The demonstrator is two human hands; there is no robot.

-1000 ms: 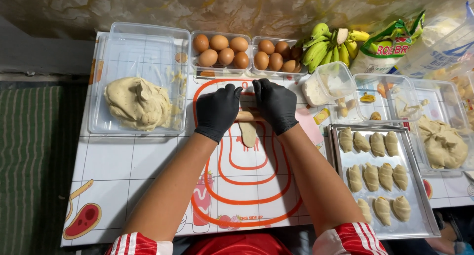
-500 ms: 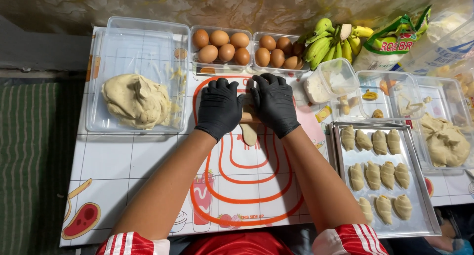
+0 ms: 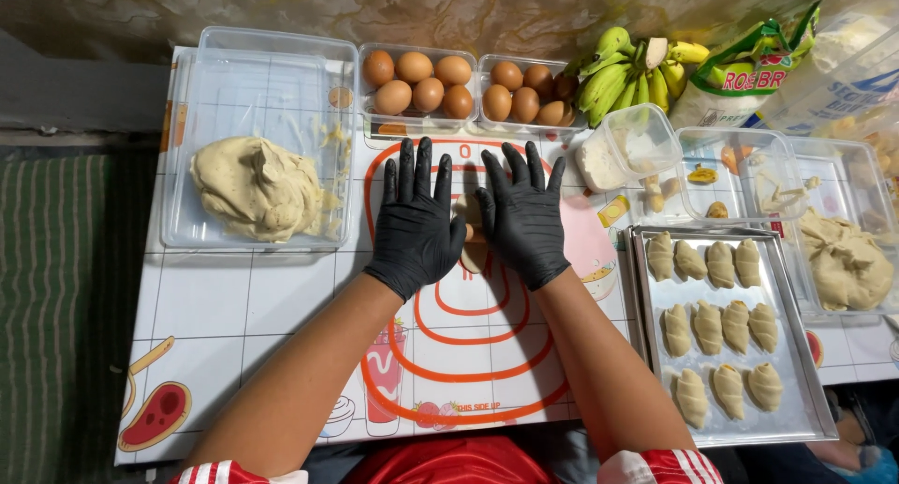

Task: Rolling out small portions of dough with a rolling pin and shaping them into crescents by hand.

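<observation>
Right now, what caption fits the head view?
Two black-gloved hands, left and right, press flat on a dough piece over a red-ringed mat.

Left hand (image 3: 415,222), right hand (image 3: 521,217) — black-gloved, fingers spread flat, pressing dough piece (image 3: 473,250) on rolling mat (image 3: 468,372); tray (image 3: 805,418) of shaped pastries (image 3: 716,330) just right.
</observation>
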